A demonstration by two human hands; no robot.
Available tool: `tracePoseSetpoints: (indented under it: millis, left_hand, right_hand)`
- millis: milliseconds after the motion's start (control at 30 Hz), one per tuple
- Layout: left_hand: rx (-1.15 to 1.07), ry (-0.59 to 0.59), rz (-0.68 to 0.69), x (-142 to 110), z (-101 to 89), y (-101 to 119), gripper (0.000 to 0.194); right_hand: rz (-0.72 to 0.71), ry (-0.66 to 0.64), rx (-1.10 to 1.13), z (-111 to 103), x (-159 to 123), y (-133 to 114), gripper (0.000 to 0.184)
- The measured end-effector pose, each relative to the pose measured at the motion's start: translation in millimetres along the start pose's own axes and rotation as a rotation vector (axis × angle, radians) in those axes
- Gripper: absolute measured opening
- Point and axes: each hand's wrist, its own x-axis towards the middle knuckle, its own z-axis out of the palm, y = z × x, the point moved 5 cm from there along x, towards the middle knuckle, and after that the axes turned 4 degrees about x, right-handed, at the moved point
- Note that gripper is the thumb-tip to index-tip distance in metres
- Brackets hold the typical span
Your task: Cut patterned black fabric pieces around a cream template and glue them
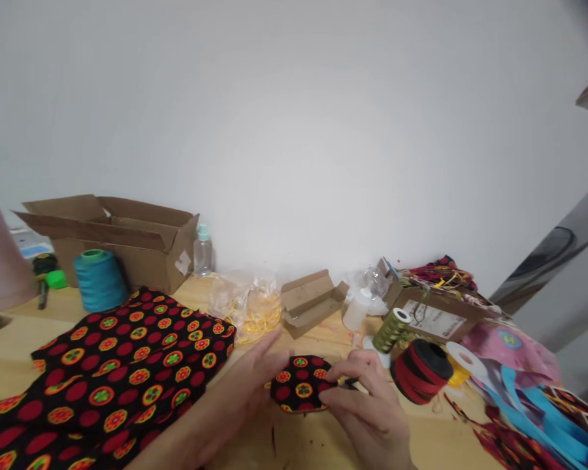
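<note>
My left hand (247, 385) lies with fingers stretched out flat against the left edge of a small round piece of black fabric with red and orange circles (301, 385) on the wooden table (318, 444). My right hand (367, 405) is closed in a pinch at the piece's right edge, gripping a thin dark tool (349, 383) whose kind I cannot make out. A large folded length of the same patterned fabric (117, 372) lies to the left of my left arm.
A teal thread cone (98, 279), an open cardboard box (122, 238) and a clear bottle (203, 251) stand at the back left. A plastic bag of yellow bands (249, 303), a small open carton (311, 300), a white bottle (357, 308), ribbon spools (421, 369) and blue ribbons (543, 418) crowd the right.
</note>
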Motion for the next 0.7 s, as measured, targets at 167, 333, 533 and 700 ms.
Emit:
tracePoseSetpoints:
  millis: [167,333,533,700]
  left_hand:
    - [-0.331,-0.008,-0.196,0,8.1,-7,0.046]
    - [-0.348,0.121,-0.114,2,3.2,-8,0.030]
    - [-0.331,0.087,-0.115,3,11.0,-20,0.031]
    - [-0.277,0.141,-0.081,5,9.2,-24,0.037]
  right_hand:
    - [0.176,0.146,-0.049,-4,-8,13,0.023]
    - [0.498,0.067,0.136,15,-17,26,0.008]
    - [0.616,0.040,0.107,22,-18,28,0.023]
    - [0.788,0.089,0.344,20,-26,35,0.026]
